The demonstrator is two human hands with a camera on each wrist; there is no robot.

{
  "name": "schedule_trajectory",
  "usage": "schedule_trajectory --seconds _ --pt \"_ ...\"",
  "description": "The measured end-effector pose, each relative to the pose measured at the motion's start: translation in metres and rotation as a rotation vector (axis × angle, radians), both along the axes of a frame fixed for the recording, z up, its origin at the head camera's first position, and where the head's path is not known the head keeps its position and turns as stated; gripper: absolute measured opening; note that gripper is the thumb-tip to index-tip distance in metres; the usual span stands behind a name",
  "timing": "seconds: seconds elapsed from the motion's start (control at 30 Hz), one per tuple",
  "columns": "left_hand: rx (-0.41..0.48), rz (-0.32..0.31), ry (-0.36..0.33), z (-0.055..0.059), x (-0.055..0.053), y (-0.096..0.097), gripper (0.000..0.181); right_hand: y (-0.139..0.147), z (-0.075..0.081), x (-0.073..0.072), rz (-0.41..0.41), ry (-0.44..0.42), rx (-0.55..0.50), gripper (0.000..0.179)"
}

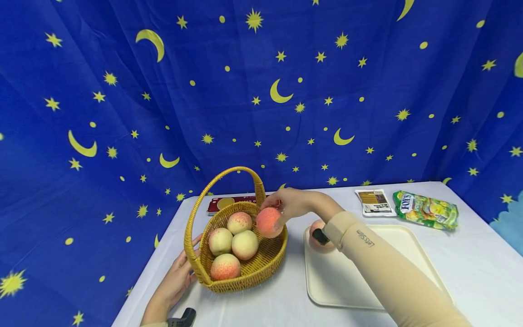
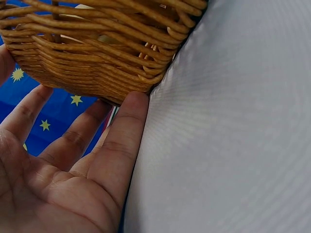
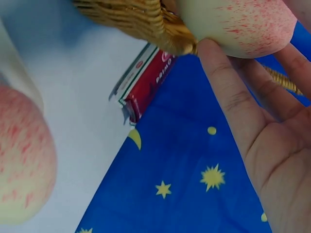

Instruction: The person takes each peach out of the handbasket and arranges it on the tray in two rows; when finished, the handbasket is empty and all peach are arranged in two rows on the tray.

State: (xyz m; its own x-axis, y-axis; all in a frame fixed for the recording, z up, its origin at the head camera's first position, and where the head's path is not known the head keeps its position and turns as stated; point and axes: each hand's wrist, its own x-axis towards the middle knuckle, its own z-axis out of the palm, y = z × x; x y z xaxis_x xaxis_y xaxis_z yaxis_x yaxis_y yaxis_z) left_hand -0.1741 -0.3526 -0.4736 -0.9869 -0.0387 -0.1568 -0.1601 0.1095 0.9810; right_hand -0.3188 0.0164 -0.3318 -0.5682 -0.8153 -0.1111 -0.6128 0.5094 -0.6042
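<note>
My right hand (image 1: 291,205) grips a pink peach (image 1: 269,222) over the right side of a wicker basket (image 1: 261,272) with a tall arched handle. In the right wrist view the fingers curve round that peach (image 3: 238,24), which is pale with red flecks. Inside the basket lie several more peaches (image 1: 245,245), grouped toward its left. My left hand (image 1: 175,277) rests against the basket's left side; in the left wrist view its straight fingers (image 2: 129,121) touch the woven wall (image 2: 97,58). Another peach (image 1: 320,236) sits on a cream tray (image 1: 347,286), partly hidden by my right wrist.
Behind the basket lies a red box (image 1: 218,205). At the back right are a white-and-brown packet (image 1: 375,203) and a green Fox's bag (image 1: 425,210). A white cloth (image 1: 290,290) covers the table, and a blue starry curtain (image 1: 245,113) hangs behind it.
</note>
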Motion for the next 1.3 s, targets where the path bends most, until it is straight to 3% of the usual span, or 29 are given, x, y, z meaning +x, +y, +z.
schedule_trajectory --seconds 0.4,0.67,1.07,1.3 --pt "0.0 0.009 -0.003 0.0 0.001 0.002 0.059 0.052 -0.007 0.0 -0.112 -0.045 -0.131 0.064" --pt "-0.001 0.0 0.01 -0.002 0.001 0.0 0.059 0.087 -0.014 0.001 -0.15 -0.025 -0.248 0.063" --pt "0.014 -0.008 0.011 -0.002 0.0 -0.001 0.059 0.144 -0.03 0.009 -0.289 -0.026 -0.31 0.067" --pt "0.004 -0.004 0.012 -0.002 0.0 0.0 0.058 0.172 -0.042 0.014 -0.324 -0.037 -0.362 0.062"
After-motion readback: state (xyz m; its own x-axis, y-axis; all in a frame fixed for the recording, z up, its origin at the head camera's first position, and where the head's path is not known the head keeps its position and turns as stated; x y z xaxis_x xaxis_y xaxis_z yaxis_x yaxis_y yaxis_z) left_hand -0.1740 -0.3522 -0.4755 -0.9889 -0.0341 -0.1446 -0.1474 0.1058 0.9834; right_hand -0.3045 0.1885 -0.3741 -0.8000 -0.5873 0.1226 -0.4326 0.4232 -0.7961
